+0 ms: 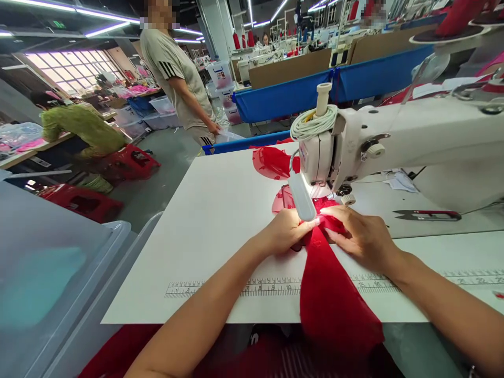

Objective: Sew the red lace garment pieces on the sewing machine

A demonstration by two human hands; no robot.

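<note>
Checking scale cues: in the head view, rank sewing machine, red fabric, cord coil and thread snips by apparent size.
1. sewing machine, cut off at right.
2. red fabric, near the camera.
3. cord coil and thread snips: about alike, unranked.

2 bare forearms, L hand (285, 231) & R hand (362, 237) both bare, short nails

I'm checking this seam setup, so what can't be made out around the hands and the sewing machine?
Needle and presser foot: head view, hidden behind the lamp and its glare.
Left hand grip: head view, fingertips curl under, out of sight against the red fabric.
Red fabric's lower end: drops past the table edge, cut off by the bottom frame edge.
Ruler digits: too small, partly covered by fabric.
</note>
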